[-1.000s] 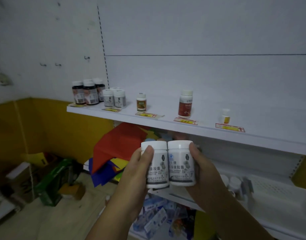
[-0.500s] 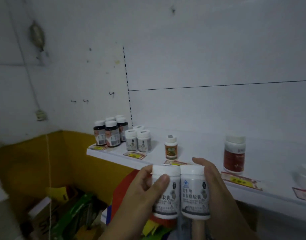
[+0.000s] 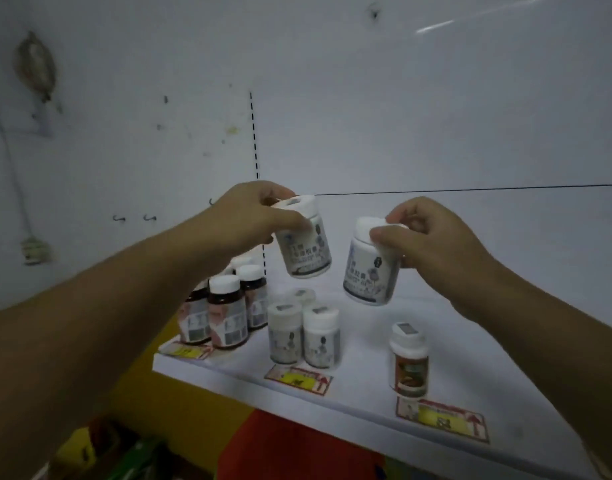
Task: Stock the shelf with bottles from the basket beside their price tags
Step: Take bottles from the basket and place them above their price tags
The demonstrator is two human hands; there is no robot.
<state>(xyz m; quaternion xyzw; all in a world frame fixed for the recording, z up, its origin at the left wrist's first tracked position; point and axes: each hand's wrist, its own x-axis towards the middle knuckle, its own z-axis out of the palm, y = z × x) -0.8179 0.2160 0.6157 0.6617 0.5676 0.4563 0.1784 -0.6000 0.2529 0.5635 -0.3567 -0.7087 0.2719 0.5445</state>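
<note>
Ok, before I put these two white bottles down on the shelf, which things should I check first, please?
1. Left hand grip on the left bottle, by its cap: ok.
2. Right hand grip on the right bottle, by its cap: ok.
3. Both held bottles upright: not ok, both are tilted.
4. Same kind as the white bottles on the shelf: ok, they look alike.
5. Free shelf between that group and the orange-labelled bottle: ok.
6. Price tag text matches: cannot tell, blurred.

- Dashed black line (image 3: 253, 133) runs down the white wall (image 3: 401, 98).
- Two small hooks (image 3: 119, 218), left of that line.
- Grey hanging thing (image 3: 36, 69), far left and higher.
- Yellow band (image 3: 180, 403) and red sheet (image 3: 297, 445), below it.
</note>
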